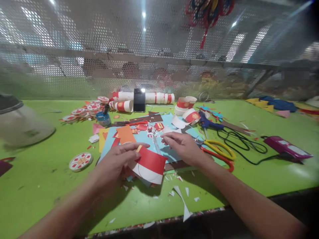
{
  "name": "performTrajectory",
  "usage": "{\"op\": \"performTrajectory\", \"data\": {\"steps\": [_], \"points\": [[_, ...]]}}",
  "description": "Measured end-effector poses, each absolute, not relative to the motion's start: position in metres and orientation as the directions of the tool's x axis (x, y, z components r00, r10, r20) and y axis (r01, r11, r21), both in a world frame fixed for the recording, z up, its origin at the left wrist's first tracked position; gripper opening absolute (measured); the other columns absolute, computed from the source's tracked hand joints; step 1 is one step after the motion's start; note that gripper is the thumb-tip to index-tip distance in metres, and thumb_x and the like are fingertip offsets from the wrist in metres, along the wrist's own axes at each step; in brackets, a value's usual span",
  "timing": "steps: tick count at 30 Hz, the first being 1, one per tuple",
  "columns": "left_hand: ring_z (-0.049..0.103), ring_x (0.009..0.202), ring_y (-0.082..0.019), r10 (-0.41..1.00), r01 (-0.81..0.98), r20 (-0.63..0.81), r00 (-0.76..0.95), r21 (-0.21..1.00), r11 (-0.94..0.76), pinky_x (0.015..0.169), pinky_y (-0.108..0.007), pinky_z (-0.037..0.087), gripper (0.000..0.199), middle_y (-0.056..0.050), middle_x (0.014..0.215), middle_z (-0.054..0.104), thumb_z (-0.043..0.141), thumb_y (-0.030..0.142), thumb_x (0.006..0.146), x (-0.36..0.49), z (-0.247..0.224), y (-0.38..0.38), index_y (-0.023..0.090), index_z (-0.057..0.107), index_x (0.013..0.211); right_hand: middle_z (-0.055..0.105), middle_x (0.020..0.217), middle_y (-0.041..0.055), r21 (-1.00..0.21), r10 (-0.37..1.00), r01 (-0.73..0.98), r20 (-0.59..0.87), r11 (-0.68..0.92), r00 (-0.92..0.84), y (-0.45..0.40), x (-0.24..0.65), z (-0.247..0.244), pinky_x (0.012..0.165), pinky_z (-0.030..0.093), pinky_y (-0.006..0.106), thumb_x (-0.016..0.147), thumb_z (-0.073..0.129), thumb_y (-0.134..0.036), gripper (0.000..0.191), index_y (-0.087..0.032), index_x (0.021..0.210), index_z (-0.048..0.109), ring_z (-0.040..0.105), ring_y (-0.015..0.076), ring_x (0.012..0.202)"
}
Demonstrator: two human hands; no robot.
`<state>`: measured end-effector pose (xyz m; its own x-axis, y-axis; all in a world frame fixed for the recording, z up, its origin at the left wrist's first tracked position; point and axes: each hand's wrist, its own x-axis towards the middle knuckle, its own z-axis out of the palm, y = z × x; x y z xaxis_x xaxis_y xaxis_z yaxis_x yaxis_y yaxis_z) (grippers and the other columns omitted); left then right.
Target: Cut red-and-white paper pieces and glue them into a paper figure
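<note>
On the green tabletop (pixel 32 186): one pale container (pixel 25 127), cut off at left edge. Right hand (pixel 181 146), fingers curled, can't tell if gripping. Left hand (pixel 117 161) pinching one red-and-white paper strip (pixel 151 164), front center. One scissors (pixel 215 153), blades partly hidden. One patterned disc (pixel 80 161), left; print too small to read.

The left hand (pixel 122 156) covers the left end of the red-and-white paper strip (pixel 151 167). The right hand (pixel 183 146) hides most of the scissors' (pixel 214 154) blades; whether its fingertips pinch anything cannot be told. Near the worktop's (pixel 50 189) far edge, a phone (pixel 139 100) blocks part of a white paper roll (pixel 152 97). By the left edge, a blurred, pale container (pixel 25 127) is cut off. Shapes behind the perforated metal screen (pixel 99 39) are indistinct, and the picture's top crops a hanging ornament (pixel 211 11).
</note>
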<state>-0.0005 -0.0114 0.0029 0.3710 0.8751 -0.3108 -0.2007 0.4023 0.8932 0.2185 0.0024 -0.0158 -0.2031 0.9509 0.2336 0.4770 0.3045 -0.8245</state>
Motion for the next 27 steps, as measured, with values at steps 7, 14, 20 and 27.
{"op": "performTrajectory", "data": {"steps": [7,14,20,27], "points": [[0.055,0.048,-0.012,0.890,-0.220,-0.189,0.415,0.928,0.300,0.046,-0.021,0.046,0.038,0.001,0.060,0.062,0.066,0.015,0.071,-0.003,0.005,-0.005,0.014,0.068,0.109,0.063,0.063,0.0002,-0.980,0.861,0.195,-0.080,0.023,-0.502,-0.025,0.210,0.006,0.053,0.044,0.021,0.086,0.061,-0.042,0.032,-0.012,0.075,0.066,0.056,0.0081,0.053],[0.062,0.056,-0.015,0.891,-0.458,-0.129,0.435,0.821,0.342,0.060,-0.026,0.054,0.026,-0.004,0.069,0.069,0.064,0.027,0.076,0.002,0.029,-0.022,0.013,0.068,0.097,0.068,0.072,0.0018,-0.999,0.886,0.040,-0.033,-0.017,-0.463,-0.037,0.212,0.013,0.057,0.047,0.021,0.082,0.066,-0.041,0.028,-0.013,0.079,0.064,0.059,0.0070,0.057],[0.067,0.069,-0.019,0.899,-0.455,-0.086,0.429,0.839,0.298,0.065,-0.027,0.054,0.019,-0.007,0.076,0.073,0.071,0.025,0.074,0.021,0.028,-0.038,0.012,0.070,0.088,0.067,0.070,0.0017,-0.996,0.899,0.059,0.029,0.061,-0.437,-0.038,0.214,0.014,0.061,0.051,0.026,0.079,0.066,-0.048,0.035,-0.014,0.078,0.063,0.059,0.0090,0.058],[0.063,0.058,-0.015,0.921,-0.323,-0.089,0.380,0.920,0.222,0.059,-0.025,0.051,0.016,-0.005,0.065,0.071,0.075,0.028,0.071,0.030,0.021,-0.034,0.013,0.069,0.071,0.070,0.078,0.0054,-0.894,0.921,0.383,0.077,0.234,-0.383,-0.037,0.225,0.019,0.067,0.053,0.031,0.088,0.055,-0.039,0.028,-0.013,0.086,0.066,0.064,0.0144,0.069]]}}
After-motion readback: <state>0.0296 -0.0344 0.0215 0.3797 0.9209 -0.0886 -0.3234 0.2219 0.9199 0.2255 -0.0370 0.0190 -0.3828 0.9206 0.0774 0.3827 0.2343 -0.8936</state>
